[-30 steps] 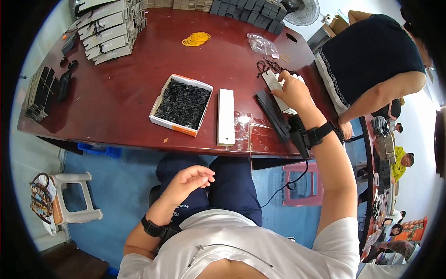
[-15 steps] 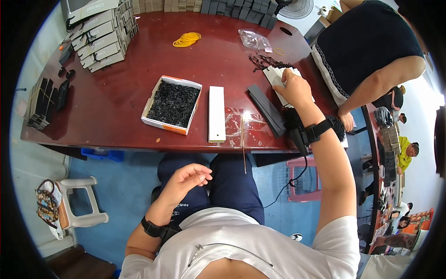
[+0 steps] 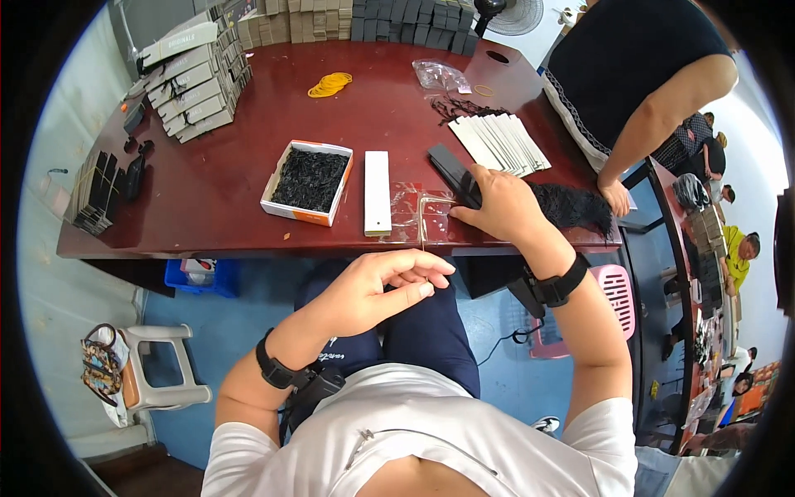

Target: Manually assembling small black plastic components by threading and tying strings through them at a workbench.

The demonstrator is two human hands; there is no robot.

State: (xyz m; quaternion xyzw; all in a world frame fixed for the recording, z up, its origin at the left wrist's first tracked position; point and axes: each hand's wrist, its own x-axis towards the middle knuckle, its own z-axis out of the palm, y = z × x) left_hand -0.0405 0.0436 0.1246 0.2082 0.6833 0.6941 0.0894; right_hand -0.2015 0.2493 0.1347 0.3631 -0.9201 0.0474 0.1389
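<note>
My right hand (image 3: 507, 203) is over a small stack of black card strips (image 3: 447, 166), thumb and fingers closed around the strips' near end. My left hand (image 3: 385, 280) hovers just off the table's front edge, fingers loosely curled with a gap to the thumb, apparently holding nothing. A thin pale bent cord or wire (image 3: 423, 219) lies between the hands on clear tape and runs over the edge. Left of it is a long white card stack (image 3: 377, 186) with a small hole. An open white-and-orange box (image 3: 346, 186) contains many small black pieces (image 3: 308, 180).
Fanned white tags (image 3: 501, 145) lie beyond my right hand, with black strings (image 3: 571, 207) beside it. Yellow rubber bands (image 3: 330, 84) and a plastic bag (image 3: 439, 76) are farther back. Stacked grey packs (image 3: 195, 91) stand left. Another person's hand (image 3: 614, 197) rests at the right edge.
My right hand has moved from the white tags nearer, onto the black strips. The tags now lie fanned and uncovered. My left hand has risen and moved right, toward the table edge.
</note>
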